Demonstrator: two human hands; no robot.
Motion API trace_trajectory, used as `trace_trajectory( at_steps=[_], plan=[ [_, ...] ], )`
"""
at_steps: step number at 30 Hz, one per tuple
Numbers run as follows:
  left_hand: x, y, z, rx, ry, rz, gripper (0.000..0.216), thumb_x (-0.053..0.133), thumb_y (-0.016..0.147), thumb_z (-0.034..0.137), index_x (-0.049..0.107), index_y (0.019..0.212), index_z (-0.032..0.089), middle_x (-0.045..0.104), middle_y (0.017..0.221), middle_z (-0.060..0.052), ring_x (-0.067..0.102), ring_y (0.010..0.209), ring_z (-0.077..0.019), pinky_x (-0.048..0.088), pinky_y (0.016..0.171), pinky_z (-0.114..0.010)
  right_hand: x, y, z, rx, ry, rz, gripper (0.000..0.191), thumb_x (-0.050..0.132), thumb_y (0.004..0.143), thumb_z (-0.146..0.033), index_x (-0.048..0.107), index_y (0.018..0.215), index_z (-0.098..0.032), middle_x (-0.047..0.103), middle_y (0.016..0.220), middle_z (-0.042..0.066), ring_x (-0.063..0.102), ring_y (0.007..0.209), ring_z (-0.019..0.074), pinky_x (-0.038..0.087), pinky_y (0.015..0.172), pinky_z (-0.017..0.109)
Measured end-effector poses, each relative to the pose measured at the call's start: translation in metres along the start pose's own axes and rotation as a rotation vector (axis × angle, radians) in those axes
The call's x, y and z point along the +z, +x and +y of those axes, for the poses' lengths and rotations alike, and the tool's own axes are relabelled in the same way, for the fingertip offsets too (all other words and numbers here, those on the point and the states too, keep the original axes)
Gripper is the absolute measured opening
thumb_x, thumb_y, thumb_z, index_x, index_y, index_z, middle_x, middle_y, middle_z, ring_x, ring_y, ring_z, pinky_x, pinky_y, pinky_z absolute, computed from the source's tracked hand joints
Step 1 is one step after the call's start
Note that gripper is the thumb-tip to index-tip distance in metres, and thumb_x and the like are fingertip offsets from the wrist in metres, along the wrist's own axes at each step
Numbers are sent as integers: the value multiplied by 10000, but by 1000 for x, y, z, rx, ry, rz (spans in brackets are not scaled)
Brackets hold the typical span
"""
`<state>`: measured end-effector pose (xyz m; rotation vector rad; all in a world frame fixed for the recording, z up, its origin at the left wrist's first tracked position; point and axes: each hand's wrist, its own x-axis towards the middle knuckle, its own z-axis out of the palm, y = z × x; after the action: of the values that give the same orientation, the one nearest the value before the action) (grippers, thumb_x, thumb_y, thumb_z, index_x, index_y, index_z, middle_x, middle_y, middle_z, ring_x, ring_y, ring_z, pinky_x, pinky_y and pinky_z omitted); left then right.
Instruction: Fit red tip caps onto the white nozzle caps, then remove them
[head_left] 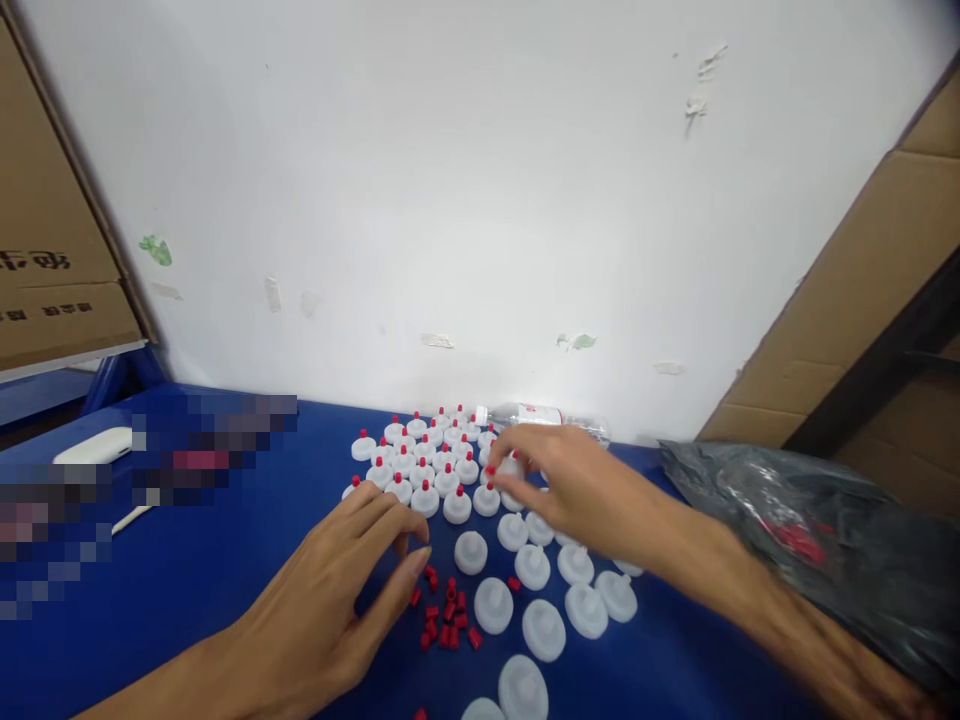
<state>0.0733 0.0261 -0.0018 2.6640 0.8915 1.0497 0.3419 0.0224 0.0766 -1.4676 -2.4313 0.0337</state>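
My right hand [562,485] reaches over the white lids, thumb and index finger closed around a small red cap [490,471] on a lid's nozzle. My left hand [345,575] hovers left of the loose red caps [450,618], its thumb and index finger drawn together; anything between them is hidden. A cluster of white lids with red-capped nozzles [424,498] stands upright beyond both hands. Nearer to me, several white lids with bare nozzles [544,630] lie scattered on the blue table [247,500], to the right of the loose caps.
A clear plastic bottle [536,414] lies along the white wall [480,200]. At right is a dark plastic bag [847,540] with red pieces showing inside. Cardboard boxes [60,220] rise at the left. A white object [94,446] and blurred-out items lie on the table's left side.
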Motion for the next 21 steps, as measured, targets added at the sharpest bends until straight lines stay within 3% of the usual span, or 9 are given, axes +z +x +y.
trace_trajectory(
  at_steps=[3, 8, 12, 15, 21],
  plan=[
    [0, 0, -1, 70, 59, 31, 97, 480, 1099, 360, 541, 1101, 285, 653, 950, 24, 618, 906, -195, 510, 789, -311, 12, -5, -38, -183, 38, -69, 81, 637, 1026, -194, 715, 1003, -203, 736, 1004, 19, 686, 932, 158, 494, 830, 272],
    [0, 3, -4, 234, 48, -2, 215, 376, 1110, 192, 523, 969, 261, 647, 878, 19, 609, 807, -177, 503, 734, -305, 33, -14, -65, -323, -31, -97, 93, 726, 968, -223, 705, 945, -135, 716, 924, 54, 665, 841, 194, 478, 733, 314],
    [-1, 6, -1, 211, 66, 20, 283, 372, 1126, 231, 522, 888, 260, 634, 798, 18, 599, 749, -186, 495, 680, -317, 36, -13, -54, -292, -77, -104, 131, 593, 1023, -112, 672, 937, -172, 708, 918, 32, 653, 831, 190, 454, 713, 333],
    [-2, 7, -1, 169, 75, -27, 314, 362, 1113, 218, 538, 856, 260, 646, 805, 8, 614, 782, -195, 507, 715, -328, 31, -13, -50, -235, -62, -96, 128, 652, 1040, -279, 685, 966, -180, 726, 950, 36, 674, 893, 212, 478, 783, 350],
    [0, 6, -12, 14, 67, -69, 323, 384, 1120, 280, 529, 833, 250, 631, 801, 13, 583, 779, -198, 472, 758, -349, 36, -17, -57, -182, -57, -140, 333, 761, 944, -522, 709, 1011, -200, 743, 990, 49, 655, 1045, 282, 474, 956, 442]
  ],
)
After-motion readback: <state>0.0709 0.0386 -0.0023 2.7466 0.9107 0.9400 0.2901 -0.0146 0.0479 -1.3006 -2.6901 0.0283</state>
